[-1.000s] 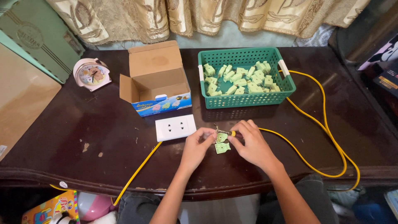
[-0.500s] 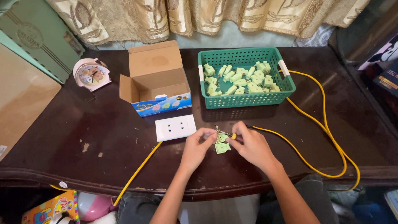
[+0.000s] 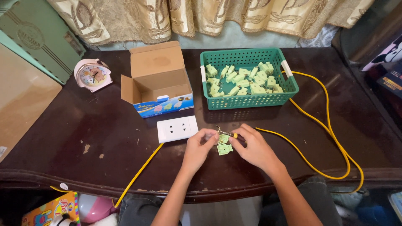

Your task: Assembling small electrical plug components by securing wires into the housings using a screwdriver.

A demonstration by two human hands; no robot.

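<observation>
1. Pinched between both hands, left hand [image 3: 197, 151] and right hand [image 3: 254, 147], a green plug half [image 3: 223, 139] is held at lower centre, at the yellow cable [image 3: 322, 125] end.
2. Its second half [image 3: 225, 149] lies just below, not yet joined.
3. Many green plugs wait in the green basket [image 3: 251, 101], upper centre.

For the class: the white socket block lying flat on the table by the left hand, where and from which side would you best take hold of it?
Probably grip the white socket block across its two long edges, coming down from above. It lies flat, face up, and those edges are bare. Avoid its lower left corner, where the yellow cable leaves, and mind the left hand close on its right.
</observation>
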